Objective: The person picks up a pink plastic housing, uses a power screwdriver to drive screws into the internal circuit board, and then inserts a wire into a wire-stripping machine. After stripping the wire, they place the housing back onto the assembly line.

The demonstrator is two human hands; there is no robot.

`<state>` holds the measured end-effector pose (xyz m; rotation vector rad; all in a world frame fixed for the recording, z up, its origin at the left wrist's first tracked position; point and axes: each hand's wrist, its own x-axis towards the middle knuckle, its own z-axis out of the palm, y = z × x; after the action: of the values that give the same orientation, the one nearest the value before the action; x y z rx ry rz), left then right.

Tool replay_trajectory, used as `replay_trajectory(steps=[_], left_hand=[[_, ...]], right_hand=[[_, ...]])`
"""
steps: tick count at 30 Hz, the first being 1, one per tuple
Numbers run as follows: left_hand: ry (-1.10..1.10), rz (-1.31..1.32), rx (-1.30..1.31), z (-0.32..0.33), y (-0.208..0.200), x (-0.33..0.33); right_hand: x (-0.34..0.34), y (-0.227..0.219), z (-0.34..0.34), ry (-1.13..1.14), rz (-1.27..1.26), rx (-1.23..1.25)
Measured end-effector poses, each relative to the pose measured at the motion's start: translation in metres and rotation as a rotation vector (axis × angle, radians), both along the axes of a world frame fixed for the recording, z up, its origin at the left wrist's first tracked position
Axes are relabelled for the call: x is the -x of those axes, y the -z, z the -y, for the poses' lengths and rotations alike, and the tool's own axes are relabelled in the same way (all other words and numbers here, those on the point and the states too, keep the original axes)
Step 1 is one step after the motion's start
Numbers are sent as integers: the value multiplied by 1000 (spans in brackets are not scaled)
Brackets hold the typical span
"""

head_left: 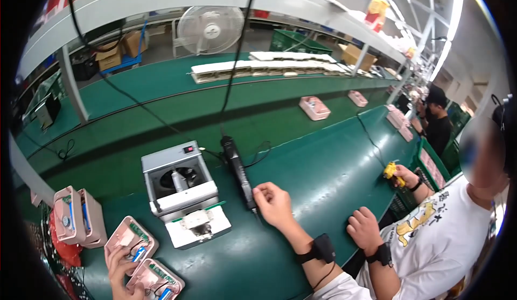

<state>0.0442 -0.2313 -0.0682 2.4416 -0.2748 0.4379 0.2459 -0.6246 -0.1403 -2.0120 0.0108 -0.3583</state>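
Note:
At the lower left, my left hand (119, 272) lies over two open pink plastic housings. Its fingers reach into the upper housing (127, 226), and its thumb rests at the wall of the lower housing (175, 281). Inside both are green circuit boards, wires and a blue battery cell. My right hand (273, 204), fingers bent, is at the lower end of a black electric screwdriver (236, 165), which hangs tilted from a cable. The fingertips appear closed on its edge. Left of the screwdriver sits a grey boxy machine (180, 179) with a white plate (215, 226) in front.
More pink housings (92, 219) stand upright at the left, beside a red bag (64, 241). A co-worker (431, 235) at the right holds a yellow tool (393, 172). Pink housings (315, 108) lie on the green belt (258, 103) beyond. A fan (210, 30) stands behind.

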Motion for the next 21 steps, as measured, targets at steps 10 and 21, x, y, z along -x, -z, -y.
replay_trajectory(steps=[10, 21], left_hand=[[-86, -25, 120, -8, 13, -4], [-111, -51, 125, -4, 12, -4]], right_hand=[[1, 0, 3, -55, -50, -95], [0, 0, 6, -20, -48, -61]])
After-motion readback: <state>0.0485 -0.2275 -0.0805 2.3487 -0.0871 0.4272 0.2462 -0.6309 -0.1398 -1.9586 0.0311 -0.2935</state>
